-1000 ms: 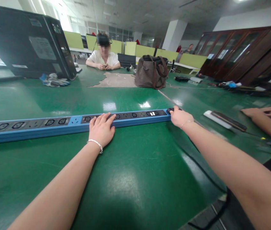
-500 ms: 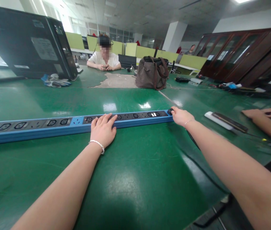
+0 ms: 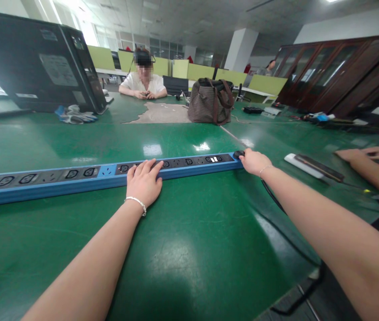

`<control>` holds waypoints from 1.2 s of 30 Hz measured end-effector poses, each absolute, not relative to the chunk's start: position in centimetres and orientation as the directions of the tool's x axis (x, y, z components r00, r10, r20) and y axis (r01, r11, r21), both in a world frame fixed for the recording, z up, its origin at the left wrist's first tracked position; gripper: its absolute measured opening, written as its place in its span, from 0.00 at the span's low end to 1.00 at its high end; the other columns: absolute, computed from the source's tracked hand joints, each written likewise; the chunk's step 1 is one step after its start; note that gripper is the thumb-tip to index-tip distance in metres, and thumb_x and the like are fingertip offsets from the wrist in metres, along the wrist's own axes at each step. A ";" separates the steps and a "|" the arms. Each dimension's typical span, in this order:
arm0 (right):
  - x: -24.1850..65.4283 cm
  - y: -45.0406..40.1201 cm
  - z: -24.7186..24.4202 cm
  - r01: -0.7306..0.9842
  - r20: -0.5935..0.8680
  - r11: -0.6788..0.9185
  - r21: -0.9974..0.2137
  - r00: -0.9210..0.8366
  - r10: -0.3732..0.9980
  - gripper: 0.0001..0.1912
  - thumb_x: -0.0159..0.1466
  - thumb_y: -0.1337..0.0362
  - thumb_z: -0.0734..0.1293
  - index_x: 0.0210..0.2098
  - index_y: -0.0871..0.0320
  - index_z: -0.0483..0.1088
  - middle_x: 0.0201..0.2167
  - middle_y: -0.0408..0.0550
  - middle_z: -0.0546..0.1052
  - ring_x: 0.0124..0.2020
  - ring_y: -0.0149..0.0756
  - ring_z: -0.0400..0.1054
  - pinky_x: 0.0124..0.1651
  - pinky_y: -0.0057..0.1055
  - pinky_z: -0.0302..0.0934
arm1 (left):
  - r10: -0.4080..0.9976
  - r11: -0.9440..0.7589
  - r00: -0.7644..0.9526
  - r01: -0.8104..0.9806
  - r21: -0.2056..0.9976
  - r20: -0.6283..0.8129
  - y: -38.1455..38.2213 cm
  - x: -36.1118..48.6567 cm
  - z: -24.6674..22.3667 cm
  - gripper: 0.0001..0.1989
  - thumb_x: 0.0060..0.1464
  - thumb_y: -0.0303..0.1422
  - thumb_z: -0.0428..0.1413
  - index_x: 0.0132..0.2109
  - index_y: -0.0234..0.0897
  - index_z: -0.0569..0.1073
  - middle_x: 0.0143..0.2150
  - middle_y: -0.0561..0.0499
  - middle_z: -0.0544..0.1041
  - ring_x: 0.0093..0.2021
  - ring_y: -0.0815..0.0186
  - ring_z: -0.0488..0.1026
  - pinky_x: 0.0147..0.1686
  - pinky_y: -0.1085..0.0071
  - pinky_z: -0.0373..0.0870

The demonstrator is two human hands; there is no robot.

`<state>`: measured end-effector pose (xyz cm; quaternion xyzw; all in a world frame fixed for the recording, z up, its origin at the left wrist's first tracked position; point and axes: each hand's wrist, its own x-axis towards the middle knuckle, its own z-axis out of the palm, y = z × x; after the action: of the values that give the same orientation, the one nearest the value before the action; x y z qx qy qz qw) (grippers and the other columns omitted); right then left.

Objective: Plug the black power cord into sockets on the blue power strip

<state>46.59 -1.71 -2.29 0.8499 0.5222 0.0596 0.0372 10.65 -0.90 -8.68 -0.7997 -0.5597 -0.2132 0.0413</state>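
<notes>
A long blue power strip (image 3: 52, 185) with black socket panels lies across the green table, running off at the left. My left hand (image 3: 145, 180) rests over its middle, fingers stretched and slightly apart on the sockets, thumb along the near side. At the strip's right end, my right hand (image 3: 254, 161) is closed around a black plug (image 3: 238, 154). The plug is at the end of the strip; whether it is fully seated I cannot tell. A black cable (image 3: 276, 200) trails under my right forearm to the table's near edge.
A black computer case (image 3: 42, 67) and gloves (image 3: 75, 114) stand at the back left. A brown bag (image 3: 209, 101) sits further back. To the right are a white and black bar-shaped object (image 3: 314, 167) and another person's hands (image 3: 353, 156). A person (image 3: 144, 82) sits opposite.
The view has shifted slightly. My right hand and the plug have turned or moved a little at the strip's end, showing more of the plug. My left hand stays on the strip.
</notes>
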 end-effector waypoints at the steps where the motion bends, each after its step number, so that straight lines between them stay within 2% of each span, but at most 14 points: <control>1: 46.9 -1.7 -2.1 0.880 0.073 -0.467 0.086 0.461 0.884 0.21 0.68 0.58 0.55 0.52 0.68 0.64 0.45 0.69 0.75 0.49 0.52 0.71 0.48 0.41 0.63 | 0.878 -0.370 0.283 0.913 0.173 0.387 -0.9 10.6 -8.7 0.25 0.59 0.36 0.45 0.63 0.46 0.64 0.66 0.51 0.65 0.65 0.58 0.58 0.65 0.52 0.48; 5: 48.2 -2.0 -1.1 0.841 0.067 -0.496 -0.217 0.520 0.852 0.18 0.68 0.62 0.55 0.53 0.68 0.62 0.39 0.61 0.79 0.45 0.42 0.73 0.43 0.32 0.63 | 0.877 -0.371 0.283 0.913 0.171 0.389 -0.9 10.6 -8.7 0.25 0.59 0.36 0.45 0.63 0.47 0.64 0.66 0.51 0.65 0.65 0.58 0.58 0.65 0.53 0.48; 7: 48.2 -2.1 -0.7 0.821 0.032 -0.490 -0.292 0.521 0.853 0.18 0.69 0.61 0.54 0.51 0.65 0.63 0.37 0.56 0.80 0.39 0.39 0.75 0.40 0.30 0.63 | 0.877 -0.372 0.284 0.912 0.174 0.388 -0.9 10.6 -8.6 0.25 0.59 0.36 0.45 0.63 0.46 0.64 0.66 0.51 0.65 0.65 0.58 0.58 0.65 0.53 0.48; 9: 47.6 -2.1 -0.6 0.841 0.033 -0.482 -0.245 0.504 0.863 0.19 0.69 0.58 0.52 0.47 0.63 0.67 0.39 0.57 0.79 0.38 0.39 0.75 0.39 0.30 0.63 | 0.878 -0.371 0.281 0.912 0.178 0.388 -0.8 10.6 -8.6 0.25 0.59 0.36 0.45 0.63 0.47 0.65 0.66 0.51 0.65 0.65 0.58 0.59 0.65 0.53 0.48; 11: 46.4 -1.9 -0.8 0.882 0.053 -0.452 -0.137 0.462 0.885 0.23 0.69 0.55 0.50 0.43 0.62 0.70 0.43 0.60 0.78 0.43 0.43 0.73 0.43 0.31 0.62 | 0.879 -0.368 0.278 0.912 0.181 0.387 -0.8 10.6 -8.6 0.25 0.59 0.36 0.45 0.63 0.48 0.65 0.66 0.51 0.65 0.65 0.57 0.59 0.65 0.53 0.48; 15: 44.4 -1.1 -1.3 0.905 0.044 -0.426 -0.001 0.425 0.904 0.25 0.69 0.54 0.49 0.45 0.64 0.71 0.48 0.65 0.76 0.51 0.50 0.70 0.49 0.36 0.61 | 0.880 -0.369 0.280 0.912 0.182 0.383 -0.8 10.6 -8.7 0.25 0.59 0.36 0.45 0.63 0.48 0.64 0.66 0.51 0.64 0.65 0.58 0.58 0.65 0.53 0.48; 18: 44.0 -0.6 -1.4 0.897 0.035 -0.442 0.021 0.441 0.897 0.26 0.69 0.55 0.48 0.48 0.66 0.70 0.48 0.67 0.75 0.51 0.52 0.70 0.49 0.39 0.62 | 0.878 -0.371 0.282 0.911 0.178 0.386 -0.8 10.6 -8.7 0.25 0.59 0.36 0.45 0.63 0.47 0.64 0.65 0.51 0.65 0.65 0.58 0.58 0.65 0.53 0.47; 23: 44.1 0.1 -1.1 0.888 0.026 -0.457 0.046 0.456 0.889 0.27 0.69 0.54 0.49 0.50 0.66 0.69 0.48 0.67 0.75 0.51 0.50 0.71 0.50 0.39 0.62 | 0.882 -0.368 0.280 0.912 0.181 0.380 -0.9 10.6 -8.6 0.25 0.59 0.36 0.45 0.63 0.47 0.64 0.66 0.51 0.65 0.65 0.58 0.58 0.65 0.53 0.47; 36: 43.3 -0.2 -0.9 0.889 0.046 -0.452 0.073 0.450 0.892 0.26 0.69 0.54 0.49 0.50 0.66 0.68 0.48 0.68 0.75 0.50 0.51 0.71 0.50 0.42 0.62 | 0.882 -0.366 0.278 0.912 0.183 0.381 -0.8 10.6 -8.7 0.25 0.59 0.36 0.45 0.63 0.47 0.64 0.66 0.51 0.64 0.66 0.58 0.58 0.66 0.53 0.47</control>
<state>43.35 -0.24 -0.95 0.8511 0.5232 0.0385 0.0190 10.61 -0.83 -8.70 -0.7985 -0.5618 -0.2135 0.0355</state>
